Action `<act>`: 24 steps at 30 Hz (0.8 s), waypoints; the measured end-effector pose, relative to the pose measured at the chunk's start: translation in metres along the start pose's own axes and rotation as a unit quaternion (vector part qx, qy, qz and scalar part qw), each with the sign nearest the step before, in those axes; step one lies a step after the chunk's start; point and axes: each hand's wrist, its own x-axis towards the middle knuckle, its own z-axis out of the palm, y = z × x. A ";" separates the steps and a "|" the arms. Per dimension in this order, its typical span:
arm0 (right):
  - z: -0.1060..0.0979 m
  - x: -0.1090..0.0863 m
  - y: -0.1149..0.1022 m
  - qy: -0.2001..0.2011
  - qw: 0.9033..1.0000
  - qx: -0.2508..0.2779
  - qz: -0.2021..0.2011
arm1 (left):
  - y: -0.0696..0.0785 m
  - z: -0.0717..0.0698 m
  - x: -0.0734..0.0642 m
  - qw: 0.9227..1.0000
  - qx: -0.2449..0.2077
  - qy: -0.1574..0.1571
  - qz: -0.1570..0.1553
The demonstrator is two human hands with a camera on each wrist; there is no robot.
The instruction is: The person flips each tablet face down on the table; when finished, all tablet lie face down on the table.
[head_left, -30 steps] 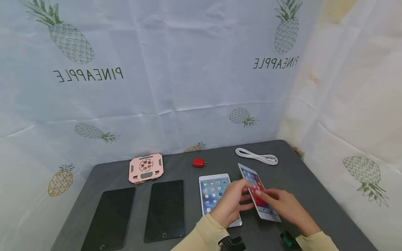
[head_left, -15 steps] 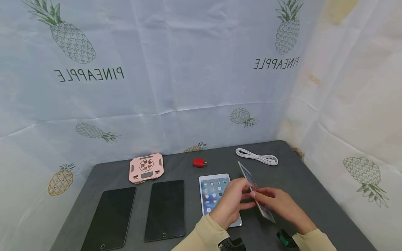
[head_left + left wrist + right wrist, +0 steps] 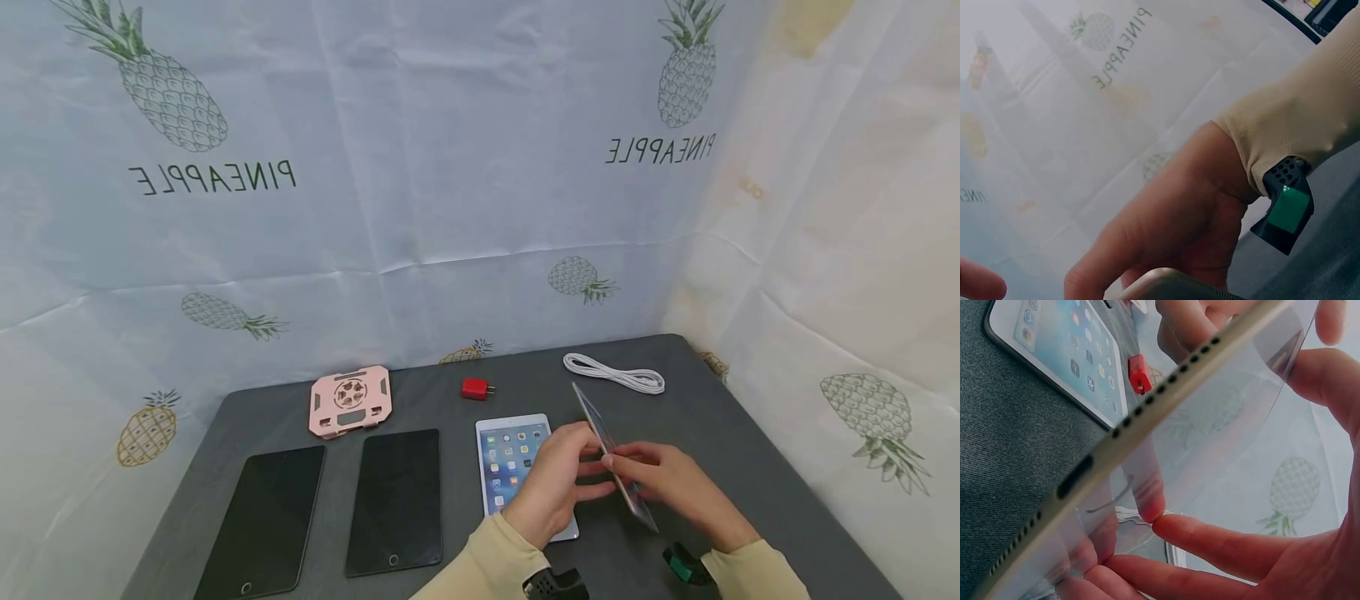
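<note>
Currently, the tilted tablet [image 3: 635,500] is between the left hand [image 3: 557,481], gripping its edge, and the right hand [image 3: 667,477], extended fingers touching its screen [image 3: 1229,425].

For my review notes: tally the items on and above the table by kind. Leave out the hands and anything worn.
Tablets: 4 (left dark tablet, right dark tablet, flat lit tablet, held tablet)
Pink panel: 1
Red plug: 1
White cable: 1
Total: 7
</note>
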 end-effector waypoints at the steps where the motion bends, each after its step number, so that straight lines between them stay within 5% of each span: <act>1: 0.000 0.000 0.000 -0.001 1.000 0.002 0.000 | -0.001 0.000 0.000 1.000 -0.002 0.002 -0.001; 24: -0.020 -0.008 0.001 -0.010 0.996 0.045 -0.073 | -0.037 0.013 0.024 0.998 0.025 0.057 -0.023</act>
